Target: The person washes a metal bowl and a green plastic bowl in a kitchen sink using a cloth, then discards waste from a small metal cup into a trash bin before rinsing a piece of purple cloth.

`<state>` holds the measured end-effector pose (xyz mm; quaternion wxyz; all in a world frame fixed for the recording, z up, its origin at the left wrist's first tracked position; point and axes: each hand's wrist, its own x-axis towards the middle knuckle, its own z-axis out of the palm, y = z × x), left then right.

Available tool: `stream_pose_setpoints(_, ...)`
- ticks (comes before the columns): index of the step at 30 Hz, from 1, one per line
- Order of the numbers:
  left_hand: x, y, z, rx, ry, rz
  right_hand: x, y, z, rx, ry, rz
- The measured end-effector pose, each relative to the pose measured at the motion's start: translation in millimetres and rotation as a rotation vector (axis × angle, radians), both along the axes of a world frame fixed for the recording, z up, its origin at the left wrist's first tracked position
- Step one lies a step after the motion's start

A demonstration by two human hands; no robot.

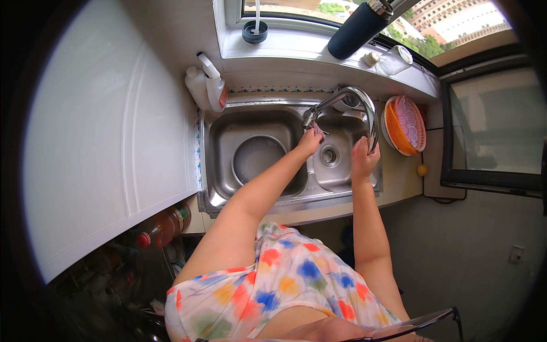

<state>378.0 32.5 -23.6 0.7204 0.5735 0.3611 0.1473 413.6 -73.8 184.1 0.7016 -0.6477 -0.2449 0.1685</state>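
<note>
A double-bowl stainless steel sink [213, 194] lies before me. My left hand [311, 142] holds a small pinkish-purple cloth [316, 127] against the base of the chrome faucet [331, 102], close to the divider between the bowls. On the right, my right hand [364, 159] is closed around the outlet end of the faucet's curved spout, above the smaller bowl. That bowl has a strainer drain [329, 155]. In the larger left bowl sits a round metal pan or basin [258, 156], partly hidden by my left forearm.
Behind the sink at left stand a spray bottle [216, 89] and a white bottle [196, 85]. The windowsill holds a dark flask [357, 32], a glass jar [395, 60] and a dark cap [255, 36]. Stacked baskets [404, 125] lean at right, near an open window sash [495, 124].
</note>
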Motion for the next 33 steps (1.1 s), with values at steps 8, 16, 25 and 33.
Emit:
stream_pose_setpoints(8, -25, -30, 43, -0.255, -0.129, -0.115, -11, -10, 7, -0.145, -0.065, 0.033)
stream_pose_setpoints(16, -159, -7, 22, -0.282, -0.227, 0.075, -65, 51, 39, -0.589, -0.467, 0.268)
stream_pose_setpoints(25, -204, -3, 112, 0.054, -0.246, 0.36, -61, 151, 25, -0.358, -0.073, 0.482)
stream_pose_setpoints(33, -209, -4, 100, -0.12, -0.316, 0.431, -105, 102, -94, -0.204, -0.069, 0.538)
